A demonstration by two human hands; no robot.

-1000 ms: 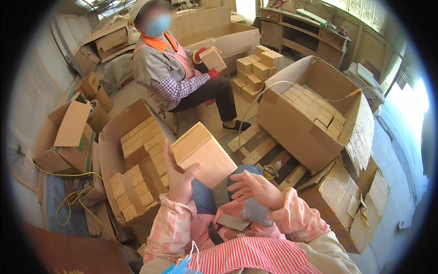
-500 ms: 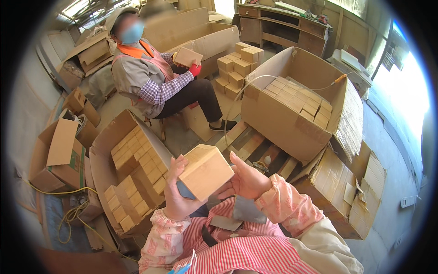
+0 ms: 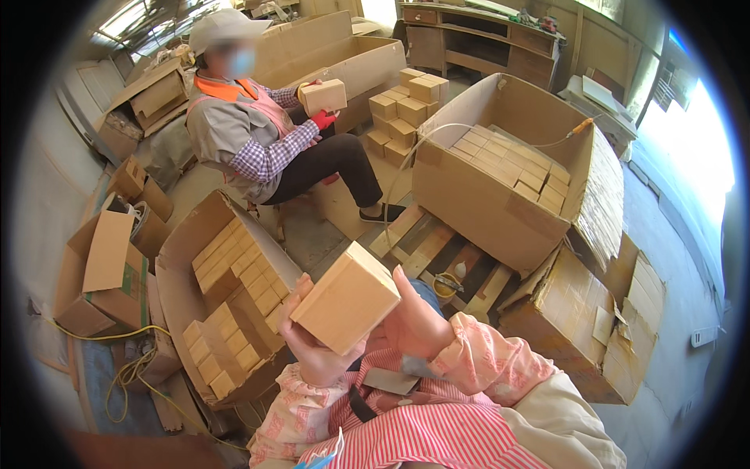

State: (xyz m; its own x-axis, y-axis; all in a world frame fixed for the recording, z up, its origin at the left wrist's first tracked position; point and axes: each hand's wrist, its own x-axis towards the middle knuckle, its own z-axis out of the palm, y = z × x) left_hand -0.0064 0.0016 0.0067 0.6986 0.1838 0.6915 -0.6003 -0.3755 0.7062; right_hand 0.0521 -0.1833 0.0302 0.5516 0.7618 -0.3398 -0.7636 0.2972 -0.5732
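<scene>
Between my hands is a pale, box-shaped wooden block (image 3: 349, 301), tilted above my lap, with a thin seam near one edge. My left hand (image 3: 314, 345) is closed round its left and lower side. My right hand (image 3: 419, 322) presses against its right side, thumb up along the edge; its other fingers are mostly hidden behind the block. Dark grey flat pieces (image 3: 391, 381) lie on my striped apron (image 3: 422, 434) below. To the left, an open cardboard box (image 3: 183, 277) holds many similar blocks (image 3: 234, 262).
A masked co-worker (image 3: 234, 133) sits ahead, holding another block (image 3: 324, 95). Blocks are stacked (image 3: 406, 113) beyond. A large carton (image 3: 488, 207) of blocks stands on a slatted pallet (image 3: 426, 246) at right. A small pot (image 3: 447, 286) and yellow cord (image 3: 129, 375) lie nearby.
The block has turned in my hands, showing a different face, and my right hand has moved in against it. The co-worker's head has lowered toward their block, which has also turned.
</scene>
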